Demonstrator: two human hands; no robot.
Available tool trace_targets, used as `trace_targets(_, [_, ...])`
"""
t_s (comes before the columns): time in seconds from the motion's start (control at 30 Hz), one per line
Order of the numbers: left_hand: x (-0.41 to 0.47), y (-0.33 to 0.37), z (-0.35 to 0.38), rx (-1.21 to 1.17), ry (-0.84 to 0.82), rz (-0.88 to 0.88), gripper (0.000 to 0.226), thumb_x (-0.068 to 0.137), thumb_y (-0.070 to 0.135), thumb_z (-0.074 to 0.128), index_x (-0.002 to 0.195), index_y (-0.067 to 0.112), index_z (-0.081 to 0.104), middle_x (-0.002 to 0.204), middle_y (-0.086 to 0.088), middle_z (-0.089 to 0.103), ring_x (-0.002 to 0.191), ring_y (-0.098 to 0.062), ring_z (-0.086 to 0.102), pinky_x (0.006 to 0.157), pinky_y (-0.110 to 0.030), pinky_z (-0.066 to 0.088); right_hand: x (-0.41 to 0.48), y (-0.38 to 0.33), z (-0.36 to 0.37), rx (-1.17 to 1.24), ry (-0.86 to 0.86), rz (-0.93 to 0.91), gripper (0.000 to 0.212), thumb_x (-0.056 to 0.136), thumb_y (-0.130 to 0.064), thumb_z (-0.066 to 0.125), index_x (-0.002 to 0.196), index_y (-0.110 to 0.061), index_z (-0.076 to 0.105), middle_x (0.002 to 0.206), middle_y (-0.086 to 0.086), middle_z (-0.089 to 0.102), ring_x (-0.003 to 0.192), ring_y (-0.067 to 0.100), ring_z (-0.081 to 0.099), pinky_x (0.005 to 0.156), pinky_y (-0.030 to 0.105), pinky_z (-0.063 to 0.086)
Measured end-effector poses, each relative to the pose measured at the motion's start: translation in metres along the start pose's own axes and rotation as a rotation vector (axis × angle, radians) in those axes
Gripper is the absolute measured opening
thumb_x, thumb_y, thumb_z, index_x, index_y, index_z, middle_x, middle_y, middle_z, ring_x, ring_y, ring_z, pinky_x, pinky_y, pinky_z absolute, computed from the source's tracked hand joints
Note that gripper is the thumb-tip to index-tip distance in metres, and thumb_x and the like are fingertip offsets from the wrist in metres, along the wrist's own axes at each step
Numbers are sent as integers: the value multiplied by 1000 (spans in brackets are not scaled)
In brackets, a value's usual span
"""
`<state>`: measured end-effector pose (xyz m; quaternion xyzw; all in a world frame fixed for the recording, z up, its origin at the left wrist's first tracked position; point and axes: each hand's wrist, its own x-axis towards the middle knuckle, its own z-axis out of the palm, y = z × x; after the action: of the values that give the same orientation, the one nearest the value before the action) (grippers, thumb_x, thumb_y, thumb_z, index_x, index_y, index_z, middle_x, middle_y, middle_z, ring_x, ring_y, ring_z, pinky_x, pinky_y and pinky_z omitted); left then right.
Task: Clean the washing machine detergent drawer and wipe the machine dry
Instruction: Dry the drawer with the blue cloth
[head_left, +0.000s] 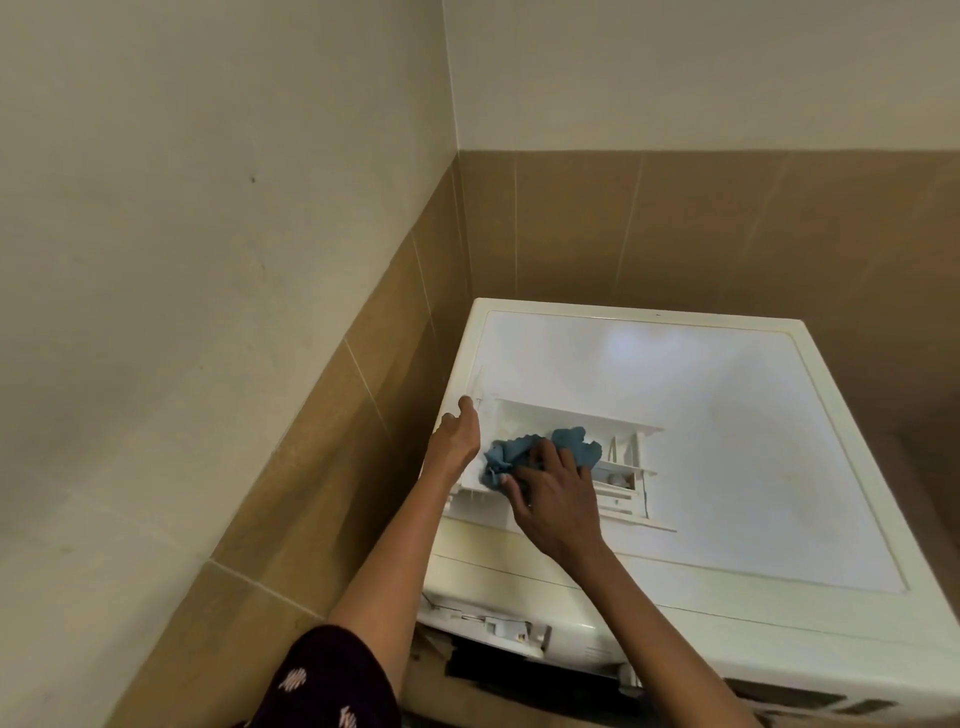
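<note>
The machine top (753, 441) is smooth, glossy white. The drawer (545, 415) looks like hard white plastic, the blue cloth (574, 441) soft and crumpled, the brown wall tiles (337, 441) matt.

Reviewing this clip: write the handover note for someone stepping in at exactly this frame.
Left hand: grips the left end of the drawer, steadying it.
Right hand: holds the bunched blue cloth down inside the drawer, toward its left side.
Things: the drawer is out of its slot and lies on top of the washing machine, near the front left corner.
Done: drawer removed; wiping it is under way.
Left: wipe the right-hand compartments, refit the drawer, then wipe the machine dry. Whether the top is wet cannot be told.
</note>
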<state>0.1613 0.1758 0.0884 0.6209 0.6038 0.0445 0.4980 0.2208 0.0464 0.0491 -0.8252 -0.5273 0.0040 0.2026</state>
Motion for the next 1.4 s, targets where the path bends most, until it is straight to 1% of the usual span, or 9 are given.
trace_targets(0.27, [-3, 1, 0, 26, -23, -4, 79, 93, 63, 14, 148, 8, 21, 154, -12, 24, 141, -29, 27, 114, -40, 23, -18, 58, -27, -55, -89, 172, 51, 82, -51, 33, 79, -19, 74, 108, 7, 60, 103, 29, 55, 80, 35, 39])
trace_targets(0.4, [-5, 1, 0, 34, -10, -4, 82, 91, 66, 14, 148, 6, 23, 153, -13, 26, 139, -30, 29, 113, -41, 24, -7, 24, -25, -98, -70, 275, 30, 76, -29, 53, 67, -7, 72, 91, 14, 62, 87, 35, 60, 76, 38, 45])
trace_targets(0.53, [-2, 1, 1, 43, 2, 3, 82, 92, 65, 13, 147, 5, 24, 153, -15, 27, 139, -32, 30, 113, -42, 25, -2, -12, -10, 29, -123, 112, 36, 93, -35, 42, 97, -13, 71, 108, 10, 57, 105, 29, 49, 86, 37, 34])
trace_targets(0.73, [3, -2, 1, 25, -1, 9, 78, 93, 63, 13, 146, 7, 25, 153, -13, 28, 139, -30, 29, 113, -40, 25, -8, 29, -27, -31, -194, 106, 39, 97, -40, 36, 107, -20, 68, 119, 1, 51, 114, 20, 45, 89, 32, 30])
trace_targets(0.9, [2, -3, 2, 36, 8, 34, 78, 93, 63, 14, 144, 7, 31, 150, -14, 33, 136, -30, 35, 112, -40, 27, -40, 89, -41, 215, -161, 64, 53, 89, -58, 34, 97, -20, 70, 98, -4, 48, 90, 17, 53, 72, 26, 42])
trace_targets(1.0, [4, -3, 1, 54, 9, 36, 80, 93, 64, 13, 142, 6, 36, 146, -15, 39, 131, -29, 41, 111, -41, 31, -50, 115, -51, 382, -139, 149, 58, 83, -62, 36, 96, -17, 71, 93, -11, 45, 84, 8, 49, 73, 9, 37])
trace_targets(1.17, [4, -4, 2, 107, 6, 47, 74, 94, 61, 11, 143, 10, 34, 145, -16, 39, 130, -30, 42, 111, -42, 32, -29, 112, -67, 319, -51, 267, 21, 95, -19, 50, 82, -8, 64, 89, 5, 48, 84, 25, 53, 61, 13, 32])
trace_targets(1.23, [6, -4, 2, 89, 9, 39, 80, 92, 64, 11, 139, 5, 40, 141, -17, 44, 126, -30, 46, 109, -44, 34, -22, 100, -68, 366, 29, 271, 19, 93, -14, 53, 86, -5, 68, 92, 3, 49, 87, 21, 52, 61, 12, 29])
trace_targets(1.4, [5, -3, 2, 66, 21, 11, 89, 89, 69, 12, 135, -1, 43, 138, -20, 47, 126, -33, 48, 108, -46, 37, -35, 83, -49, 346, -115, 203, 19, 85, -21, 66, 97, -8, 71, 101, -6, 46, 89, 13, 50, 61, 8, 30])
